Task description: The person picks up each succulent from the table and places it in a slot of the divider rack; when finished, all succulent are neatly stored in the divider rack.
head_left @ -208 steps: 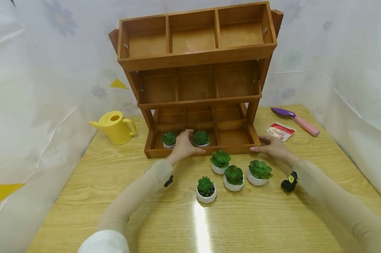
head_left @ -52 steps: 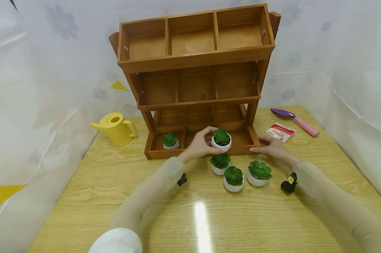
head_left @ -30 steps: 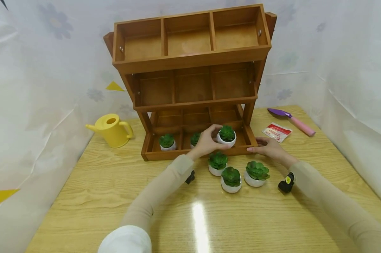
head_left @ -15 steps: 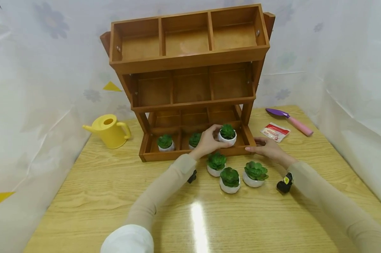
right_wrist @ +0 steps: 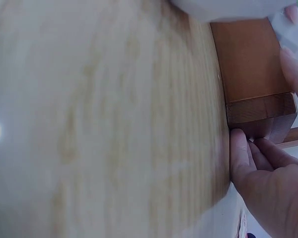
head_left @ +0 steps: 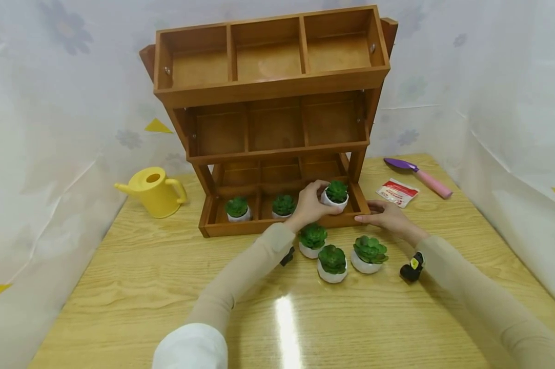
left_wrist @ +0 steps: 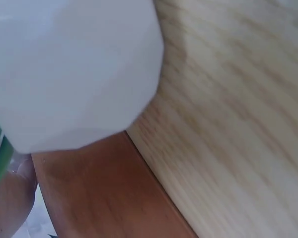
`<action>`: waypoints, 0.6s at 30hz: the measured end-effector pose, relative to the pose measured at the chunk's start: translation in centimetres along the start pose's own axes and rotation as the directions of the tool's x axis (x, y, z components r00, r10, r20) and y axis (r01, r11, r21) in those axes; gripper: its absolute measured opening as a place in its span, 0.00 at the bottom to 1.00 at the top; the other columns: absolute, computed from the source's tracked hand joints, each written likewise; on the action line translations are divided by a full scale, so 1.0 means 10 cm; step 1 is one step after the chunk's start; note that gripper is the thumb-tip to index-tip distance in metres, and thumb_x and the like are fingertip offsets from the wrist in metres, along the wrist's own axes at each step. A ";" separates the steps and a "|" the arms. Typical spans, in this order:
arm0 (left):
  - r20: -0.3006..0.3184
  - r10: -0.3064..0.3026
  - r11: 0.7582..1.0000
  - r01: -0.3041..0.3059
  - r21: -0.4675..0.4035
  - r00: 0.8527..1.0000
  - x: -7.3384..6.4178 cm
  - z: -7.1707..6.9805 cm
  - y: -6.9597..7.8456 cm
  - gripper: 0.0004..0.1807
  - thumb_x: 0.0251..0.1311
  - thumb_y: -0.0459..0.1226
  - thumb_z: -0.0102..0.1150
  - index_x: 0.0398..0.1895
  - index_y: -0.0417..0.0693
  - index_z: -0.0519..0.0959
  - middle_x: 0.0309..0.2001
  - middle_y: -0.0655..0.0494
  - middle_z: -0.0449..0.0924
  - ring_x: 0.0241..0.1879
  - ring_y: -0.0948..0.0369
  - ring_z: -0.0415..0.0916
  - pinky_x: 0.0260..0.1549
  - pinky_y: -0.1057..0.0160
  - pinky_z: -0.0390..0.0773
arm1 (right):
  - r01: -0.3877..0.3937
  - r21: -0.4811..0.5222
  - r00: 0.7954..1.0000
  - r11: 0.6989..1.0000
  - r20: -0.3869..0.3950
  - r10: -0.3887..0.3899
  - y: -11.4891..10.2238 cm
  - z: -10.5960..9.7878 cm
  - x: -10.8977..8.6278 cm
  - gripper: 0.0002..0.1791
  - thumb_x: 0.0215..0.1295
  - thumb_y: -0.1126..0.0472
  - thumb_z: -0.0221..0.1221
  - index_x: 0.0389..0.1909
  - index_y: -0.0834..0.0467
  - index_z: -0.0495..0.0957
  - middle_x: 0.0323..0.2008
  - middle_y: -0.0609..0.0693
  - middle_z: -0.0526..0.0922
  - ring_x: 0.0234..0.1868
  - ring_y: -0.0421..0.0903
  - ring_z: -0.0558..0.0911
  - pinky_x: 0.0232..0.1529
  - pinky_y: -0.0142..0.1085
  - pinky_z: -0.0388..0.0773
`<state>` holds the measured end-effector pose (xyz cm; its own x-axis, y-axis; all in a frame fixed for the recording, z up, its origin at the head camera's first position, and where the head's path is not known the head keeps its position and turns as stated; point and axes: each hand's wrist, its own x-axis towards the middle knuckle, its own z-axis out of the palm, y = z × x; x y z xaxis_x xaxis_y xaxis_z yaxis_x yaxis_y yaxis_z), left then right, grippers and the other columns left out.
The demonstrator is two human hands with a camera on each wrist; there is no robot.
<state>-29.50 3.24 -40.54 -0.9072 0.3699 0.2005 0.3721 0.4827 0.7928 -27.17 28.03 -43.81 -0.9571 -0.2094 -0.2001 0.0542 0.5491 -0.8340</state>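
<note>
My left hand (head_left: pixel 308 206) holds a small potted succulent (head_left: pixel 336 191) by its white faceted pot, at the right compartment of the bottom tier of a wooden plant stand (head_left: pixel 272 87). In the left wrist view the white pot (left_wrist: pixel 74 74) overlaps the stand's front board. My right hand (head_left: pixel 390 219) grips the bottom tier's front right corner, its fingers (right_wrist: pixel 260 156) against the end of the wood. Two more potted succulents sit in that tier, one (head_left: pixel 238 207) in the left compartment and one (head_left: pixel 284 205) in the middle.
Three potted succulents (head_left: pixel 332 260) stand on the table (head_left: pixel 157 297) before the stand. A yellow watering can (head_left: pixel 157 193) is left of it. To the right lie a red and white packet (head_left: pixel 398 192) and a purple trowel (head_left: pixel 417 177) with a pink handle.
My left hand has left the succulent in the middle compartment, taken the front one from the table and carried it to the right compartment. My right hand stays at the corner.
</note>
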 end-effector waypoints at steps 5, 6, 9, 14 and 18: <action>0.008 -0.003 1.000 0.003 0.016 1.000 0.03 -0.01 -0.03 0.35 0.47 0.43 0.74 0.60 0.45 0.72 0.56 0.50 0.76 0.53 0.57 0.76 0.50 0.66 0.77 | 0.003 -0.004 1.000 1.000 -0.002 -0.003 0.00 0.00 0.00 0.50 0.59 0.44 0.64 0.72 0.67 0.53 0.68 0.68 0.62 0.66 0.63 0.67 0.60 0.53 0.71; 0.014 -0.006 1.000 0.006 0.018 1.000 0.03 -0.01 -0.04 0.36 0.47 0.44 0.74 0.60 0.45 0.72 0.56 0.50 0.77 0.53 0.56 0.76 0.50 0.66 0.77 | 0.003 -0.006 1.000 1.000 -0.002 -0.003 0.00 0.00 -0.01 0.50 0.59 0.44 0.64 0.72 0.67 0.53 0.68 0.68 0.61 0.66 0.64 0.67 0.60 0.53 0.71; 0.029 -0.023 0.999 0.022 0.032 0.999 0.03 0.00 -0.06 0.36 0.47 0.44 0.74 0.60 0.45 0.71 0.56 0.50 0.77 0.53 0.56 0.76 0.50 0.65 0.77 | 0.008 -0.007 1.000 1.000 0.004 -0.008 -0.01 -0.01 -0.02 0.50 0.60 0.44 0.63 0.72 0.67 0.52 0.68 0.68 0.61 0.66 0.64 0.66 0.60 0.54 0.70; 0.060 -0.037 0.998 0.035 0.046 0.998 0.03 0.01 -0.07 0.37 0.47 0.44 0.74 0.61 0.44 0.71 0.56 0.49 0.77 0.53 0.56 0.77 0.49 0.65 0.77 | 0.009 -0.012 1.000 1.000 0.010 -0.009 -0.02 -0.01 -0.02 0.49 0.60 0.44 0.63 0.72 0.67 0.52 0.68 0.68 0.61 0.66 0.64 0.67 0.59 0.53 0.71; 0.086 -0.031 0.997 0.025 0.072 0.996 0.04 0.01 -0.06 0.37 0.47 0.45 0.74 0.61 0.44 0.71 0.56 0.49 0.77 0.52 0.56 0.77 0.48 0.66 0.77 | 0.010 -0.006 1.000 1.000 0.008 -0.010 -0.04 0.01 -0.01 0.49 0.60 0.44 0.63 0.72 0.67 0.52 0.68 0.69 0.62 0.66 0.64 0.67 0.60 0.54 0.70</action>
<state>-30.10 3.21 -40.99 -0.8981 0.4215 0.1254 0.3623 0.5476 0.7543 -27.05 27.81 -43.51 -0.9554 -0.2209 -0.1960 0.0433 0.5518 -0.8329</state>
